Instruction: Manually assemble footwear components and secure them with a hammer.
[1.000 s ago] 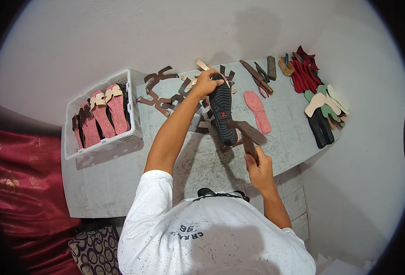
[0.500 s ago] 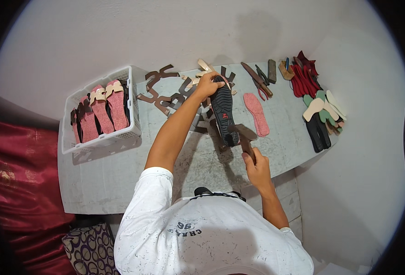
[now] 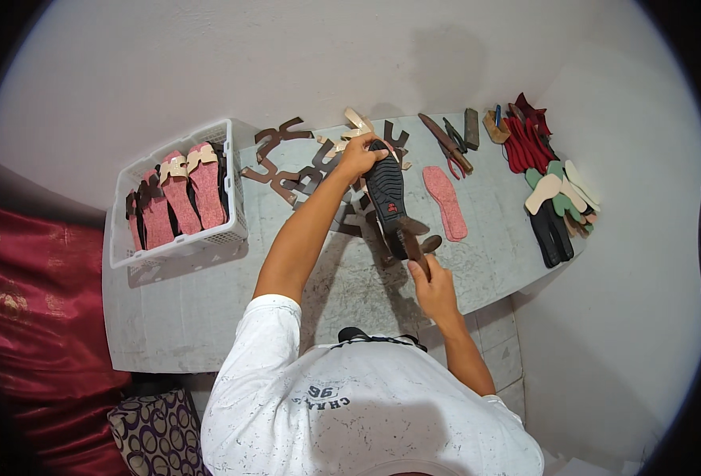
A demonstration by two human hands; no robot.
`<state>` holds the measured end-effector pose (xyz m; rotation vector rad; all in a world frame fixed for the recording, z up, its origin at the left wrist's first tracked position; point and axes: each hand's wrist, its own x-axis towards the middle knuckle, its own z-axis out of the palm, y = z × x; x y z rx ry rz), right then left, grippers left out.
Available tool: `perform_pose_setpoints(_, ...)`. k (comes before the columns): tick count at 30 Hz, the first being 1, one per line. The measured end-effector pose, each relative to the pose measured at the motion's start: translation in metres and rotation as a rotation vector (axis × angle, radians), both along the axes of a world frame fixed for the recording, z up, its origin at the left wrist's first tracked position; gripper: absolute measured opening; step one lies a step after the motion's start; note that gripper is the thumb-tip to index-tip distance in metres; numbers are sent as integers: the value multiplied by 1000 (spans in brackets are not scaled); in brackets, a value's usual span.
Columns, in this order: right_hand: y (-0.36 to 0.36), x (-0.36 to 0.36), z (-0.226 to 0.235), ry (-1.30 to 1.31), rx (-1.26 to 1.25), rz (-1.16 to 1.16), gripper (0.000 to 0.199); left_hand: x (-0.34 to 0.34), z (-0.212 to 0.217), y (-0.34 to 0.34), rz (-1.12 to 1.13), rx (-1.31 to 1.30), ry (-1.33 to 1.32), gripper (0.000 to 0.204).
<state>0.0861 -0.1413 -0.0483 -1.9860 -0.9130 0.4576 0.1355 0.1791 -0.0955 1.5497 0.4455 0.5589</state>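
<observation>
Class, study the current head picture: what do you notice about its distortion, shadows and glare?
Head view: dark corners, and the near edge of the table bows; same head view: soft shadows fall on the wall, the table and the white shirt; head view again: the red cloth shows glossy highlights.

Soles, straps and pliers mark a sandal workshop.

Fairly bright, even indoor light, soft shadows on pale wall, grey table and white shirt, sheen on red cloth, mostly sharp, fisheye-bent table edge, black vignetted corners.
</observation>
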Motion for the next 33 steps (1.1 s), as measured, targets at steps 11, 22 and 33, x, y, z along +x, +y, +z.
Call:
perform_pose_setpoints(11, 19, -3, -4, -111, 200, -70, 28, -6, 8, -10, -31, -101, -72, 18)
perform_pose_setpoints(22, 15, 7, 29, 129, 205, -12, 33, -16, 16, -20, -62, -232, -2, 18)
perform_pose_setpoints(33, 21, 16, -2, -110, 22, 5, 34, -19, -4, -24, 3, -309, -56, 19)
